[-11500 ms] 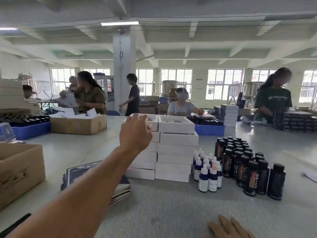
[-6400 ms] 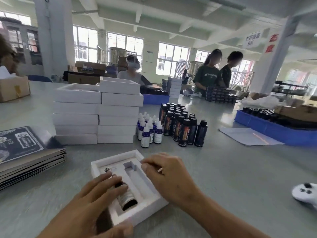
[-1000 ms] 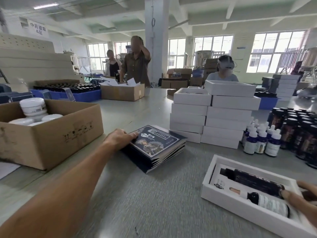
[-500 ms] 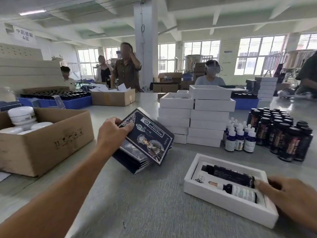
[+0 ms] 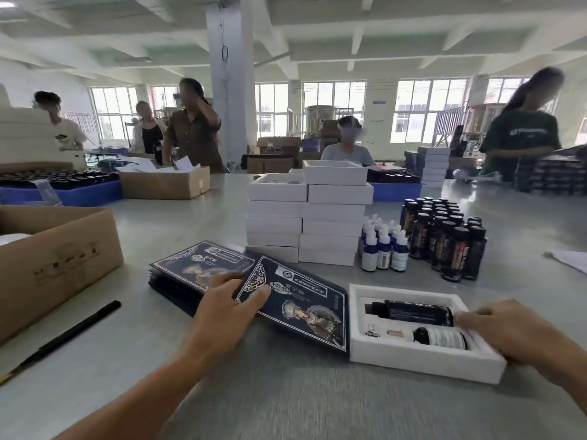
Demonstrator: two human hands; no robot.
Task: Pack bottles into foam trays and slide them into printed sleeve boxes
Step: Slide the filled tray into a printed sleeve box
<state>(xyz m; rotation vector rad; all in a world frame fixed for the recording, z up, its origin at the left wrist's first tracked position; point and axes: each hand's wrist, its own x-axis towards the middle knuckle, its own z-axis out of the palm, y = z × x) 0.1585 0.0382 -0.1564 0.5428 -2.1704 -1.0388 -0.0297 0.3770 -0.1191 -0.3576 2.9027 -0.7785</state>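
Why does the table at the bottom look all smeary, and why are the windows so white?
Head view: the table near the bottom edge is streaked by motion blur, and the right hand is soft too; the windows are overexposed by daylight, so they glare white; the wide lens bends the pillar and ceiling beams; the sleeve and tray stay fairly sharp.
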